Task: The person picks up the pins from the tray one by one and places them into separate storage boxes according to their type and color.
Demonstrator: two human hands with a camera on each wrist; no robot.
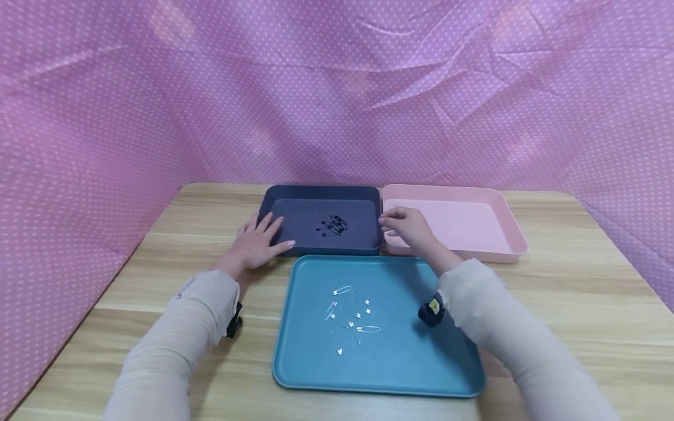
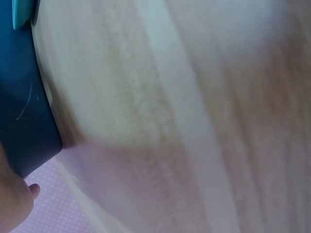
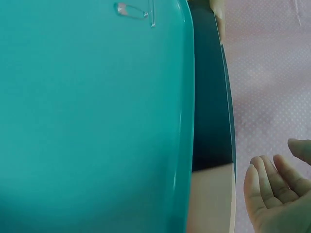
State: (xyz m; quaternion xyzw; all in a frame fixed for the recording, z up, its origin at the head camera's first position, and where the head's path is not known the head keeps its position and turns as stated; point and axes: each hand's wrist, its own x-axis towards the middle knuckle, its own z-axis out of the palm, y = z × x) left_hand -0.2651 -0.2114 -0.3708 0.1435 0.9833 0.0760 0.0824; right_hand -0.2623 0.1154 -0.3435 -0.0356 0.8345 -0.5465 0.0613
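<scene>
My left hand [image 1: 257, 243] rests with fingers spread at the left edge of the navy tray [image 1: 329, 251]. A small heap of black safety pins [image 1: 334, 227] lies inside that tray. My right hand [image 1: 409, 227] hovers over the left end of the pink tray [image 1: 463, 216], close to where the two trays meet. In the right wrist view the thumb and fingers of this hand [image 3: 279, 199] are apart, bent a little, with nothing between them. Several silver safety pins [image 1: 368, 329] are scattered on the teal tray [image 1: 416, 362] in front.
All three trays stand on a wood-grain table [image 1: 579, 292], the navy and pink ones side by side behind the teal one. Pink dotted cloth [image 1: 337, 117] hangs around the back and sides. A dark wrist camera [image 1: 432, 311] on the right sleeve hangs over the teal tray.
</scene>
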